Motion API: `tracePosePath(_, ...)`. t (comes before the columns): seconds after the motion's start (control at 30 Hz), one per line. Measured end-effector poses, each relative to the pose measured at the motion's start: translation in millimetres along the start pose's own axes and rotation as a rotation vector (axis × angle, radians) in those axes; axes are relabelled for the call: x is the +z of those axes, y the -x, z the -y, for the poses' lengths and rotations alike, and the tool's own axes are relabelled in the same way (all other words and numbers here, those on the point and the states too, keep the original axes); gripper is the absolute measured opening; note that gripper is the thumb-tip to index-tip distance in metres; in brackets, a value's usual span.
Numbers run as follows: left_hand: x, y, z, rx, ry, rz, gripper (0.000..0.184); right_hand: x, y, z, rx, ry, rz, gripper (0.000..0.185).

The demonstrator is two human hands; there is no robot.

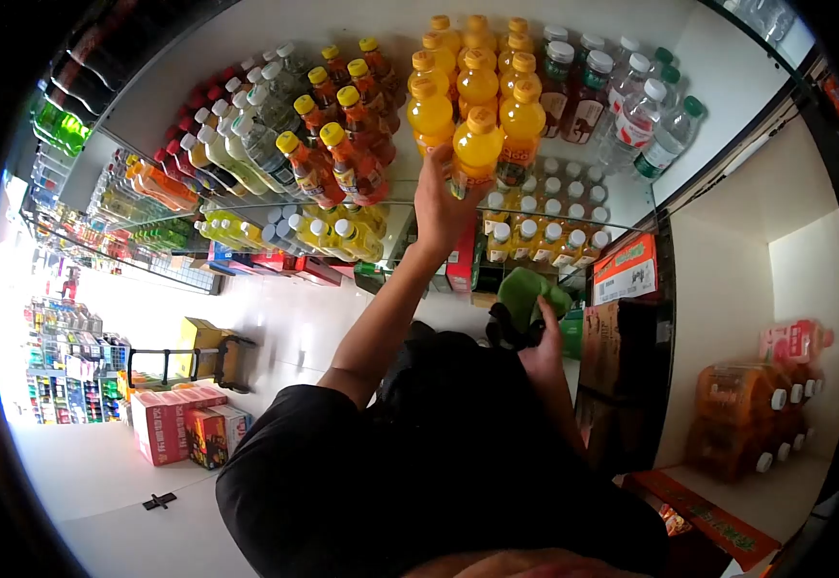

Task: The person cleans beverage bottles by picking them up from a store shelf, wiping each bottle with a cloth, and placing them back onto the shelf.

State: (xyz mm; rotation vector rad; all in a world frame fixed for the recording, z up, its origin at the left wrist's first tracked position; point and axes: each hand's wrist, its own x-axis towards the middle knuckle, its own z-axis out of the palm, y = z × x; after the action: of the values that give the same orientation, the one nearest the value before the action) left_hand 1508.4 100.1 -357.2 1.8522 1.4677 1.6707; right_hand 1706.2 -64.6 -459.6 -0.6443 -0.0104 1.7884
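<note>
My left hand (441, 200) is wrapped round the lower part of an orange drink bottle (478, 144) at the front of the shelf. Other orange bottles (477, 85) stand in rows right behind it. The held bottle is upright, and its base is partly hidden by my fingers. Lower down, near my body, my right hand (543, 347) grips a green cloth (527, 289), with something black beside it. Bottles with yellow caps (352, 159) and reddish contents stand left of the orange ones.
Clear bottles (631, 125) stand at the shelf's right. Small white-capped bottles (551, 231) fill a lower shelf. Large orange jugs (735, 395) lie in a white compartment at right. Cartons (164, 424) and a black-handled cart (173, 354) are on the floor at left.
</note>
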Motion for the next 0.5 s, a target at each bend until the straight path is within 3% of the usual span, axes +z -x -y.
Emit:
tracePosePath(0.07,1,3,1,0.054,-0.051,-0.019,0.074,-11,1,5,0.008,-0.026,-0.040,0.042)
tracePosePath(0.13,0,2,-11,0.151,-0.297,-0.058,0.075,-8,3,14,-0.026,0.008,-0.067,0.042)
tracePosePath(0.33,2,5,-7,0.084,-0.174,-0.166,0.081,-1,2,31,-0.067,0.021,-0.038,0.044)
tracePosePath(0.37,4,8,-2,0.085,-0.165,-0.186,0.081,-4,2,29,-0.154,0.142,-0.027,0.044)
tracePosePath(0.5,11,25,14,0.055,-0.143,-0.161,0.074,-16,-15,28,-0.118,0.087,-0.115,0.043)
